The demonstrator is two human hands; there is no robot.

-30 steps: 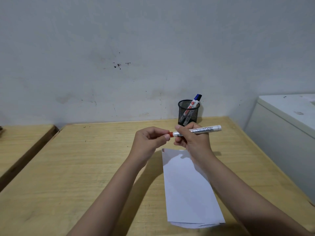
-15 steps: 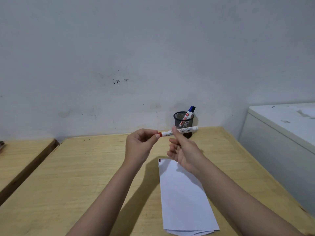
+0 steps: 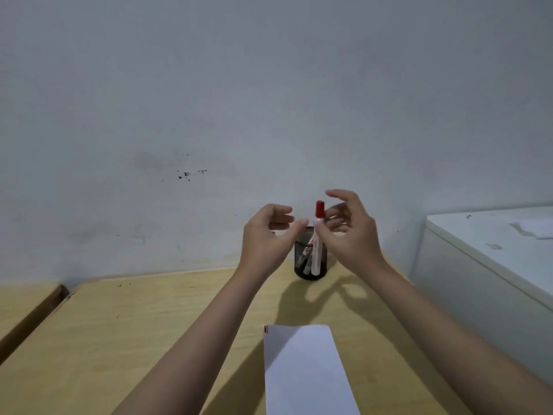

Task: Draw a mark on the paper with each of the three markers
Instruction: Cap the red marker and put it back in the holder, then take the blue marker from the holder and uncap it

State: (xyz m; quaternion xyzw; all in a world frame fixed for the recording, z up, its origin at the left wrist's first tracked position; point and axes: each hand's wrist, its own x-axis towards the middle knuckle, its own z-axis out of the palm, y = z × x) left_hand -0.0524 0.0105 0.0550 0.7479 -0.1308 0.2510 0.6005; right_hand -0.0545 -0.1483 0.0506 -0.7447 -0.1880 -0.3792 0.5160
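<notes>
My right hand [image 3: 350, 235] pinches the red marker [image 3: 317, 250] just below its red cap, with the other fingers spread. The marker is capped and upright, its white barrel hanging in front of the black mesh pen cup [image 3: 302, 265] at the back of the desk. My left hand [image 3: 266, 238] hovers just left of the marker, fingers apart and holding nothing. Other markers show dimly through the cup's mesh. The white paper [image 3: 305, 372] lies near the front of the desk, with short red and dark marks at its top left corner.
The wooden desk [image 3: 134, 339] meets a grey wall behind the cup. A white cabinet [image 3: 484, 265] stands at the right edge. A second wooden surface [image 3: 24, 304] sits to the left across a gap.
The red marker was horizontal with my left hand at its cap end; now it is capped, upright and further back by the cup. My left hand has let go.
</notes>
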